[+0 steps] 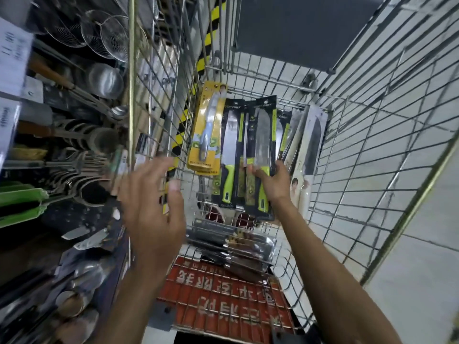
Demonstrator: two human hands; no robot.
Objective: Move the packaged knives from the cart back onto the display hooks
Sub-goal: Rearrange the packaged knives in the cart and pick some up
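Nearest the camera, a red panel with white characters (223, 296) lies under the wire floor of a silver wire cage (372, 170). Just beyond it, a stack of clear-and-black packaged knives (233, 247) lies flat on a wire shelf between the two forearms.

The left hand (154, 202) hangs in the air above and left of that stack. It is blurred, with its fingers (159, 167) straight and spread, holding nothing, close to the left wire wall.

The right hand (272, 181) reaches further in. Its fingers (282, 167) are clamped on the lower half of a black card pack with a broad-bladed, lime-green-handled knife (262, 145), which stands upright. Whether its top sits on a hook cannot be told.

Beside that pack on the left hangs a matching black pack with a green-handled knife (229, 150). Left of that is a yellow card pack with a pale blue-handled knife (207, 130). To the right, several more knife packs (314, 135) lean edge-on against the mesh.

Beyond the left wall, shelves carry steel ladles (106, 80) and wire-mesh strainers (99, 33). A yellow-and-black striped post (206, 45) stands behind the grid.
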